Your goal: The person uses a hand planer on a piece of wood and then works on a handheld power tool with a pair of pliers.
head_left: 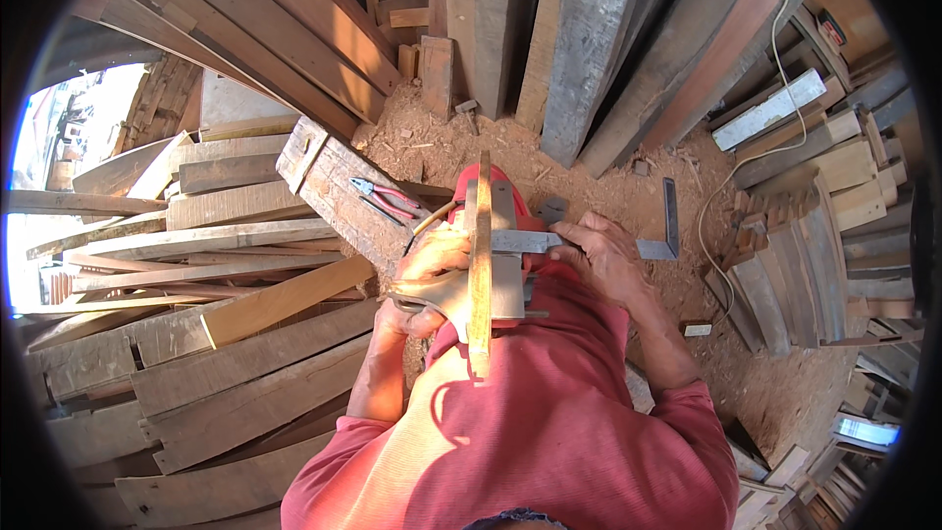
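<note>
In front of my lap, my left hand is closed round a tool with a curved, pale wooden handle. Beside the handle stands a narrow yellowish wooden strip, seen along its edge, with flat grey plates on its right side. The tool's exact kind is unclear. My right hand grips an L-shaped metal square; its long blade lies across the grey plates and its short leg points away from me. A thin yellowish stick shows at the far side of my left hand.
Red-handled pliers lie on a worn board at the left. A small hammer rests on the dusty ground ahead. Thick planks lean at the far side, stacked boards fill the left, and a pale cable runs down the right.
</note>
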A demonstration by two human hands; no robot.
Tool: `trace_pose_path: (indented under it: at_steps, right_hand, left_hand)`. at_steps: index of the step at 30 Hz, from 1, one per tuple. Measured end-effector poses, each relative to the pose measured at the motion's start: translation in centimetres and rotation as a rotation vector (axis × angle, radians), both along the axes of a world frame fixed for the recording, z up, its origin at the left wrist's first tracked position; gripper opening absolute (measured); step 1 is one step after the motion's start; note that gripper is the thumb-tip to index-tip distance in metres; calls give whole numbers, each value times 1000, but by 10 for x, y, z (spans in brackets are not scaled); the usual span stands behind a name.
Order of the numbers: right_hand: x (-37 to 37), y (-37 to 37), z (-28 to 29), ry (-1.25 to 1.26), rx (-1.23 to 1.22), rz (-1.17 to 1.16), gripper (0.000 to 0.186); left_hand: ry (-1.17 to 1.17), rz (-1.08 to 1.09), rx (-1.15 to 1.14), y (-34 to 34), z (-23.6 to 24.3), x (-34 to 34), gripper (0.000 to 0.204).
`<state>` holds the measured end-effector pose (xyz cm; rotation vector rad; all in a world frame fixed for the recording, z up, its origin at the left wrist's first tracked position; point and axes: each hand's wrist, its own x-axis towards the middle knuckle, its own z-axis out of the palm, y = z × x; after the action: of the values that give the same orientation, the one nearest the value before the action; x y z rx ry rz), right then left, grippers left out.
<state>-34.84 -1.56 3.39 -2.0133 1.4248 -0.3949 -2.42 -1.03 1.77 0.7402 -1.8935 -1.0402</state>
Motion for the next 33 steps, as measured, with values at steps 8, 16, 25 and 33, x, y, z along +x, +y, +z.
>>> trace_pose_path:
  at_steps: [8, 16, 25, 33]
  right_hand:
    - [-3, -7, 1, -30, -38, -5, 50]
    - [-6, -9, -1, -11, 9, 15, 48]
    - [-4, -9, -3, -26, 31, 20, 47]
    - [-3, -8, 0, 2, 23, 27, 47]
  left_hand:
    - [18, -29, 15, -3, -2, 2, 70]
    - [-5, -14, 19, -3, -1, 0, 63]
    - [-27, 2, 12, -4, 7, -3, 55]
    - [-31, -3, -9, -3, -1, 0, 58]
